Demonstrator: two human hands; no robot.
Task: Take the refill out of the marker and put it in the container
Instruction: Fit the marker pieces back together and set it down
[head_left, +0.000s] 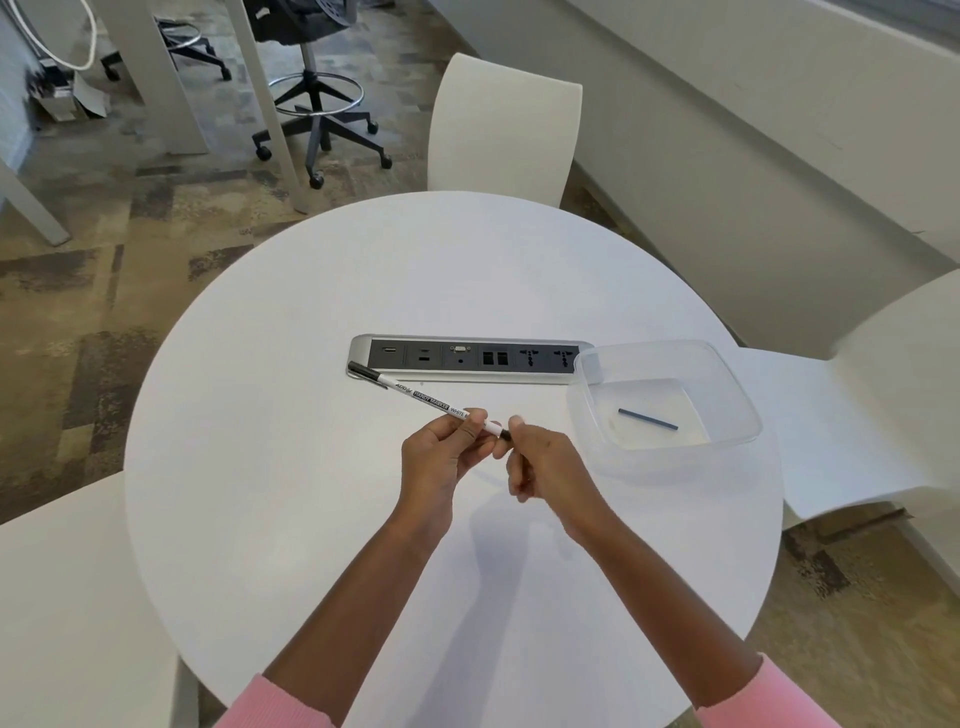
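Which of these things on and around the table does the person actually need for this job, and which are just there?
In use:
whiteboard marker, held in the left hand
right hand at the marker's end
dark refill lying in the clear plastic container

Just there:
socket panel set into the table
white chairs
office stool

Both forearms reach forward above the desk (311, 312), the left hand (441, 457) curled in a grip on the marker (426, 402) near its end, the right hand (545, 457) loosely curled, fingertips pinched just beside that end.
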